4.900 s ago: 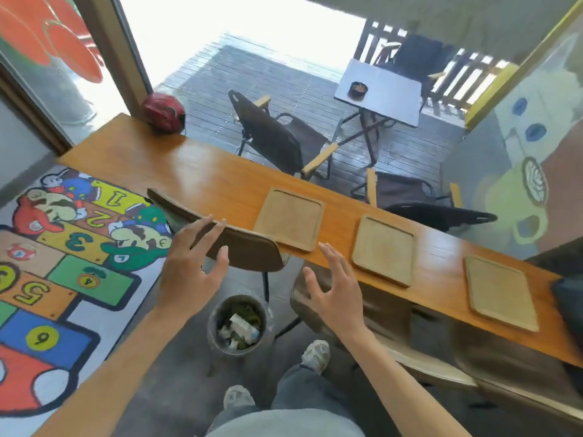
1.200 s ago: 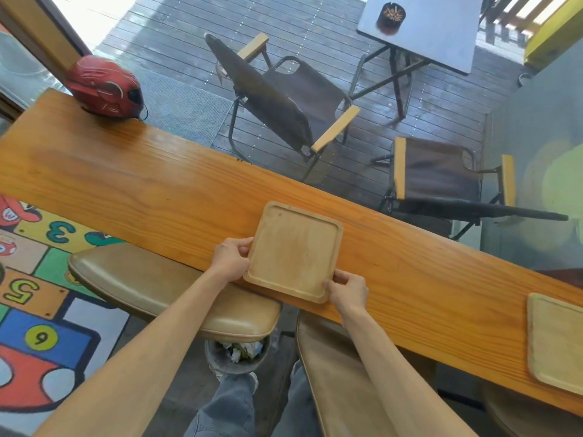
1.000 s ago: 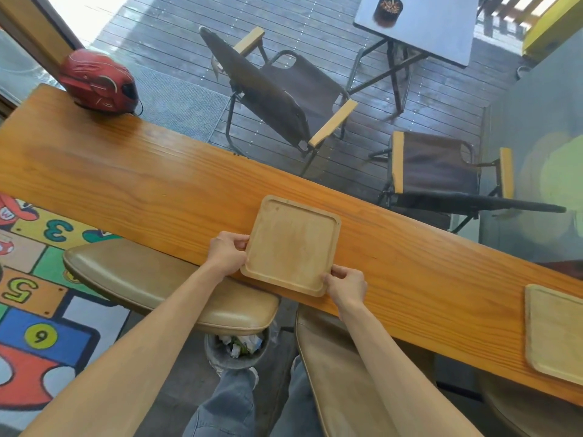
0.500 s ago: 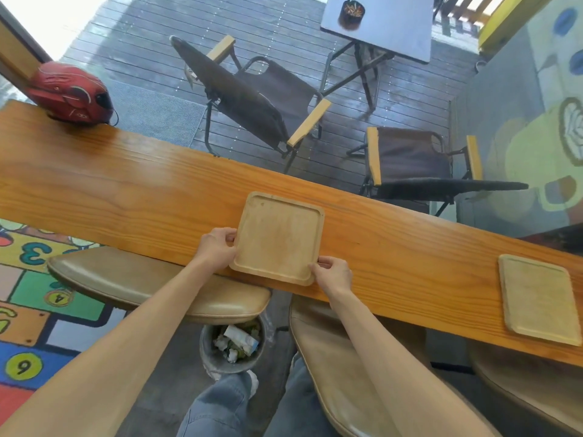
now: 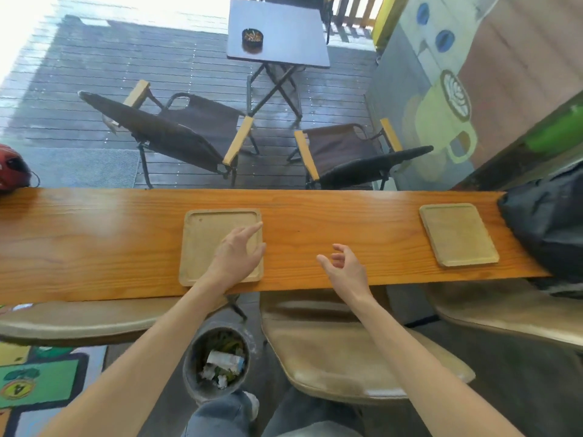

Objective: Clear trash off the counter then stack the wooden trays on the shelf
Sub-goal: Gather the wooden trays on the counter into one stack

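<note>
A light wooden tray (image 5: 205,244) lies flat on the long orange-brown counter (image 5: 94,244), near its front edge. My left hand (image 5: 236,255) hovers over the tray's right part, fingers spread, gripping nothing. Over bare counter to the right of that tray is my right hand (image 5: 344,268), its fingers loosely curled and apart, empty. A second wooden tray (image 5: 459,239) lies further right on the counter. Whether the left tray is one tray or a stack, I cannot tell.
A black bag (image 5: 549,228) covers the counter's right end and a red helmet (image 5: 12,168) sits at its left end. Below the counter stand padded stools (image 5: 347,357) and a round bin (image 5: 217,361) holding trash. Beyond the counter are folding chairs on a deck.
Both hands have let go of the tray's front corners. The left hand now floats over it and the right hand has moved off to its right. The view has swung right.
</note>
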